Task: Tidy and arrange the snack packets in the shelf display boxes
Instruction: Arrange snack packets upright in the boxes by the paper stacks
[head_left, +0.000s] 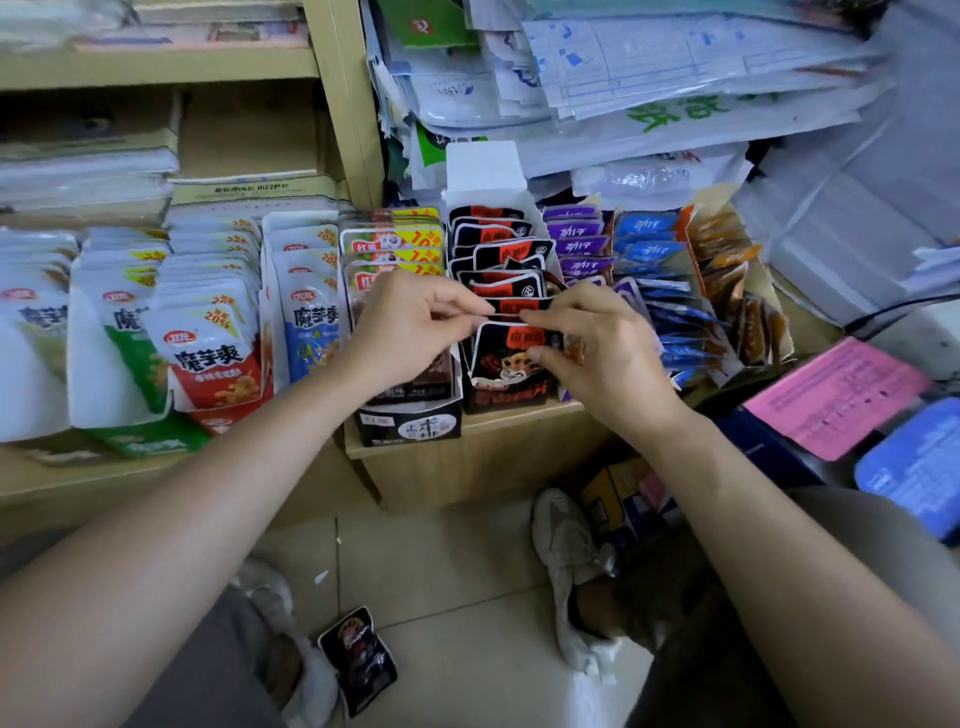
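Floor (467, 597): pale tiles, nearest to the camera; one fallen black packet (358, 662) lay flat there, close to a pale shoe (563, 551).
Shelf (483, 462): light wood, it carried a row of open display boxes along its front edge.
Black display box (498, 397): it stood at the front edge of the shelf, near the middle, filled with black packets (493, 244) standing one behind another, some of them tilted.
Front black packet (511, 358): first in this row, upright, just behind the front wall of the box.
Right hand (597, 353): it pinched the front black packet, forefinger at the top edge and thumb on the right side of its face.
Second black packet (511, 305): directly behind the front one; only its top strip was visible.
Left hand (415, 332): thumb and forefinger were closed on the top edge of the second black packet, the other fingers curled.
Left neighbours: red and yellow packets (395, 244) just beside the black box, then white packets (213, 343) toward the left end.
Right neighbours: purple packets (576, 244), blue packets (649, 249), orange-brown packets (727, 260), each kind in its own box.
Right end: a pink sheet (836, 395).
Back of the shelf: piles of papers (675, 104) above the boxes.
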